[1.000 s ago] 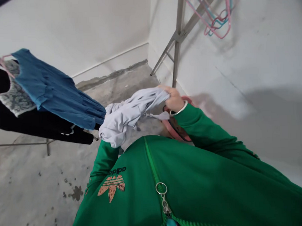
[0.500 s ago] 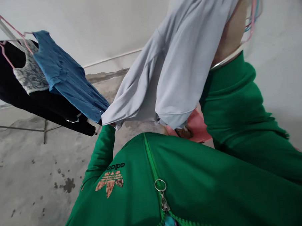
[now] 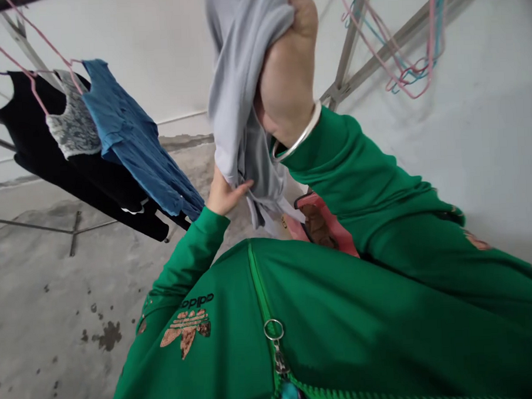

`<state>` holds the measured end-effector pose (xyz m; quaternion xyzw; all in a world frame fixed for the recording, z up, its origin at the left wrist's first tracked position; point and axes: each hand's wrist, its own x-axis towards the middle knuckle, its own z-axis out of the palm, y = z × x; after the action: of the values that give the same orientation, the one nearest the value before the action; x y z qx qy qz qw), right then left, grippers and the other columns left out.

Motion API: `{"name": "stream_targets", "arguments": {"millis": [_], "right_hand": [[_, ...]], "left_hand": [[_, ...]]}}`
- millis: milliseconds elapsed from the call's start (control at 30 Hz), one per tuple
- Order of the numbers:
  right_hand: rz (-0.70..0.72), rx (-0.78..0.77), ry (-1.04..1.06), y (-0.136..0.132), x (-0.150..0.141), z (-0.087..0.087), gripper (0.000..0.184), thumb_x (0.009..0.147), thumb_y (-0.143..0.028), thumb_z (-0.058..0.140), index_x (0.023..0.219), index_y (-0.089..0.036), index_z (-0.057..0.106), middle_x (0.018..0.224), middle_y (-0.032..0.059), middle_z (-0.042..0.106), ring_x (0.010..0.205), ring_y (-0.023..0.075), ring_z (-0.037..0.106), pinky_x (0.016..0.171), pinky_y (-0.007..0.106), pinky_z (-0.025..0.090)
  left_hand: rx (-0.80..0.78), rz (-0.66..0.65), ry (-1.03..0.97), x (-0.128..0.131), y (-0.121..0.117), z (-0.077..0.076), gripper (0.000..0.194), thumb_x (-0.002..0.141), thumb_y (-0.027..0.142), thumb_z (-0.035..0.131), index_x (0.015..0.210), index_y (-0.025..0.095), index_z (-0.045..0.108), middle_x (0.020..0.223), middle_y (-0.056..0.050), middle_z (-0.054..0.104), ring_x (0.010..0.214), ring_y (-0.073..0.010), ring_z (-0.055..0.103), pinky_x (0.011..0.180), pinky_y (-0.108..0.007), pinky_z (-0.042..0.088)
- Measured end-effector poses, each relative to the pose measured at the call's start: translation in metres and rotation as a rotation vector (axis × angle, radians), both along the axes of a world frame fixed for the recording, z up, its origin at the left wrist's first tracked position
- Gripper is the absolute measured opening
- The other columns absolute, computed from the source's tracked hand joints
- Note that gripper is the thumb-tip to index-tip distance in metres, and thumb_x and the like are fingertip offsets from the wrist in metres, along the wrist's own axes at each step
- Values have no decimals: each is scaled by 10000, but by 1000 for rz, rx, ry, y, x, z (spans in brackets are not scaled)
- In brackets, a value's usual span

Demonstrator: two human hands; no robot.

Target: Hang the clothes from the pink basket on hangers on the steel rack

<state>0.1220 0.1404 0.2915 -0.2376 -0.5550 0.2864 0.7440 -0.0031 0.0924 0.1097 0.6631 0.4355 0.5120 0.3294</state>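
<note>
Concrete floor [image 3: 40, 280] and white walls [image 3: 110, 65] lie behind a pale grey garment [image 3: 237, 89], held up high by the right hand [image 3: 286, 63], clamped on its cloth; the left hand [image 3: 225, 195], fingers open, touches its lower edge, just beside a hanging blue top [image 3: 136, 152]

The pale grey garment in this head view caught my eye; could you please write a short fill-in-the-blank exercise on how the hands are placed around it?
1. The right hand grips the pale grey garment high up, and a silver ____ circles its wrist.
2. Lower down, by the garment's bottom edge, the open hand is the person's ____ one.
3. The hanger holding the blue top is ____ in colour.

Missing words: bangle; left; pink.
</note>
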Motion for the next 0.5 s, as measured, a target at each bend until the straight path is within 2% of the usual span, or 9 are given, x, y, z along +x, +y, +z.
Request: {"name": "stream_targets", "arguments": {"millis": [67,167,233,300,367,433,500], "right_hand": [[-56,10,-34,0,5,1,283,899,-52,309,1036,-33,555,884,-53,623,1070,19,599,1000,202,422],[-204,-76,-84,5,24,3,228,909,-33,327,881,-87,547,721,-73,514,832,-11,585,858,109,438],[-260,-98,-156,12,40,-1,249,874,32,364,737,-123,502,659,-70,436,704,-10,502,729,74,401],[-285,-102,-229,21,57,-12,305,815,98,379,648,-143,463,628,-61,392,658,7,433,669,88,361],[-335,-126,-312,29,71,-25,308,772,118,409,632,-144,491,671,-37,422,695,29,439,696,117,368],[-383,-129,-399,34,82,-37,305,737,135,435,670,-131,567,823,9,512,834,46,495,816,136,388],[-310,-140,-450,34,89,-46,329,724,137,440,729,-134,627,910,18,561,922,49,522,873,145,397]], "left_hand": [[5,66,-15,-4,18,4,436,731,319,738,1100,151,576,1170,-99,620,1241,-274,519,1098,-421,379],[96,181,-59,-42,39,25,177,822,192,623,989,146,588,998,-25,638,1138,-217,566,1081,-412,392],[221,350,-59,-76,48,54,121,818,64,574,925,120,562,898,10,591,1072,-172,559,1101,-423,359],[329,445,-37,-103,53,88,175,800,-47,481,913,80,521,870,16,539,1015,-139,548,1105,-468,337],[412,478,13,-118,54,122,218,786,-85,402,929,54,488,880,13,485,1045,-142,540,1098,-525,318],[490,483,57,-123,55,150,206,783,-54,394,939,46,484,893,8,448,1121,-183,532,1083,-541,316],[529,463,25,-126,59,172,188,803,7,392,955,54,492,931,4,448,1212,-247,502,1074,-536,312]]}}
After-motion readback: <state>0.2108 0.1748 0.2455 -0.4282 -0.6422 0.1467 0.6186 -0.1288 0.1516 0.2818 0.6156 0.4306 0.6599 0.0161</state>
